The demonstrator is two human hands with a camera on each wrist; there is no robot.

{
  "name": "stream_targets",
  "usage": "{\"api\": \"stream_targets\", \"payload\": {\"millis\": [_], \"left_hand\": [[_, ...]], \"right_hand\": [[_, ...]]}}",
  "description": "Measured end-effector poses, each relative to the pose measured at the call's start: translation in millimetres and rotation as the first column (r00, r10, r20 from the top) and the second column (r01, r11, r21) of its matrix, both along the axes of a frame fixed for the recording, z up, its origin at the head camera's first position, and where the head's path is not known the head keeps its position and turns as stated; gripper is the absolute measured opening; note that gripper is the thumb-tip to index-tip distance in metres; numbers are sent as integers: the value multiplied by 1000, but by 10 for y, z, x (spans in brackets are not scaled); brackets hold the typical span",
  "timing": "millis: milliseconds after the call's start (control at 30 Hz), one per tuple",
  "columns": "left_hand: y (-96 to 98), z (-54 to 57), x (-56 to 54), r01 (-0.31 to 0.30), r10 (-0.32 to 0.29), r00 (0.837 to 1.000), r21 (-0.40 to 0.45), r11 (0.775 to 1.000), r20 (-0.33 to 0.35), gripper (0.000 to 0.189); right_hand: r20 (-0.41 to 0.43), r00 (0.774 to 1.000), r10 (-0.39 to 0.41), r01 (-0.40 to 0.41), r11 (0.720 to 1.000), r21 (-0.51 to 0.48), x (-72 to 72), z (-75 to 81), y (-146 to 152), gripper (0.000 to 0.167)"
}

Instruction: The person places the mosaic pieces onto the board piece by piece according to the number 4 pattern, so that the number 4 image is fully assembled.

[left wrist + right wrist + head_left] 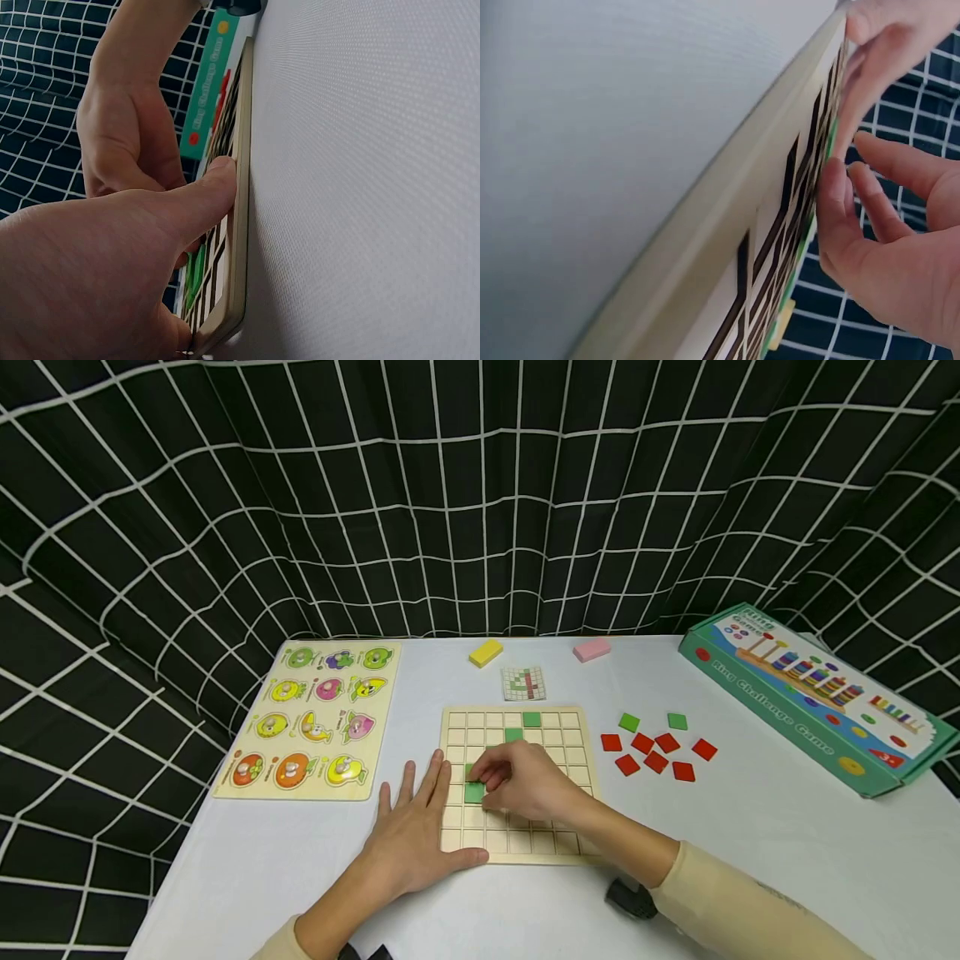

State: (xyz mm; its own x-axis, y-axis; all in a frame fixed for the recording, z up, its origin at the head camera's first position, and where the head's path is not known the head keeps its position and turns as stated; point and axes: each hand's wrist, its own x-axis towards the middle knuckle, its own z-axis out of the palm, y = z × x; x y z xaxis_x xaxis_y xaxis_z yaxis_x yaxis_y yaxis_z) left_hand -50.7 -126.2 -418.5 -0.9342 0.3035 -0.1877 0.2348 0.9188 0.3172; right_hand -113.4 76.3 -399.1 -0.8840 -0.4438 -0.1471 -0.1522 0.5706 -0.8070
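A wooden grid board (525, 859) lies on the table with green square tiles (474, 793) set in some cells. My left hand (411, 843) lies spread at the board's left front corner, its thumb over the front edge, as the left wrist view confirms. Above the left-middle cells my right hand (528, 783) bends its fingers, with thumb and fingertips right beside two green tiles. In the right wrist view the right thumb (836, 202) meets the board surface, and nothing shows between it and the other fingers. Part of the grid is hidden under the right hand.
Red tiles (656, 762) and two loose green tiles (677, 722) lie right of the board. Behind it are a pattern card (523, 683), a yellow block (486, 652) and a pink block (592, 649). A fruit puzzle (375, 718) lies left; a game box (795, 718) sits right.
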Motion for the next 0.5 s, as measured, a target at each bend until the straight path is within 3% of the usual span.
{"api": "stream_targets", "payload": {"millis": [267, 500], "left_hand": [[6, -18, -4, -3, 3, 1000, 1, 1000, -3, 125], [9, -17, -2, -5, 5, 1000, 17, 1000, 0, 125]], "right_hand": [[9, 996, -86, 87, 994, -74, -60, 56, 353, 20], [-21, 975, -221, 220, 974, -46, -179, 108, 848, 23]]}}
